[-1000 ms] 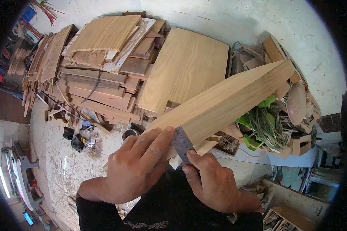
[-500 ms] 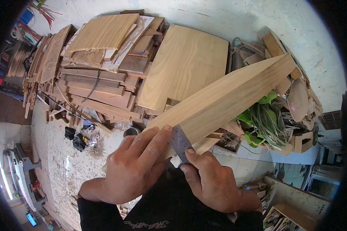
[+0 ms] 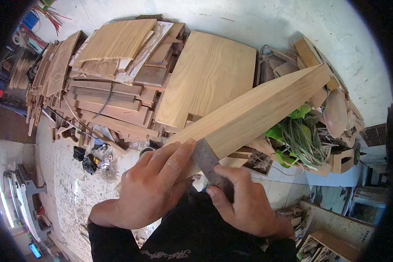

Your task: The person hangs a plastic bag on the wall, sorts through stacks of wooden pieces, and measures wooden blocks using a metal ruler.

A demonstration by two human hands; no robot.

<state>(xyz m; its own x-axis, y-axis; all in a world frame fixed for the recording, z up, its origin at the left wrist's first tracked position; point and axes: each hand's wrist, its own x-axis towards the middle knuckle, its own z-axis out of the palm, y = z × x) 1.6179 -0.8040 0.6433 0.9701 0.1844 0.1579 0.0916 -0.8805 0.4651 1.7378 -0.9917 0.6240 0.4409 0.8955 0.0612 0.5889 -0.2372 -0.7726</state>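
Note:
A long pale wooden piece [image 3: 249, 113] runs diagonally from the upper right down to my hands. My left hand [image 3: 155, 185] is wrapped over its near end, with the fingertips on the upper face. In my right hand [image 3: 244, 201] is a dark flat metal blade [image 3: 207, 159], pinched at its lower part between thumb and index finger. The blade lies across the side face of the wood, close beside my left fingertips. Its lower end is hidden by my right hand.
Stacked boards [image 3: 109, 96] and a broad panel [image 3: 209, 74] stand along the wall. Green leaves and a bundle of cord [image 3: 303, 135] sit at the right among wood scraps. Black plastic bags [image 3: 89, 162] lie on the tiled floor. A wooden bin [image 3: 336, 244] is at the lower right.
My right hand has shifted slightly right, its index finger now straighter along the blade. The blade has moved slightly with it. My left hand has barely moved.

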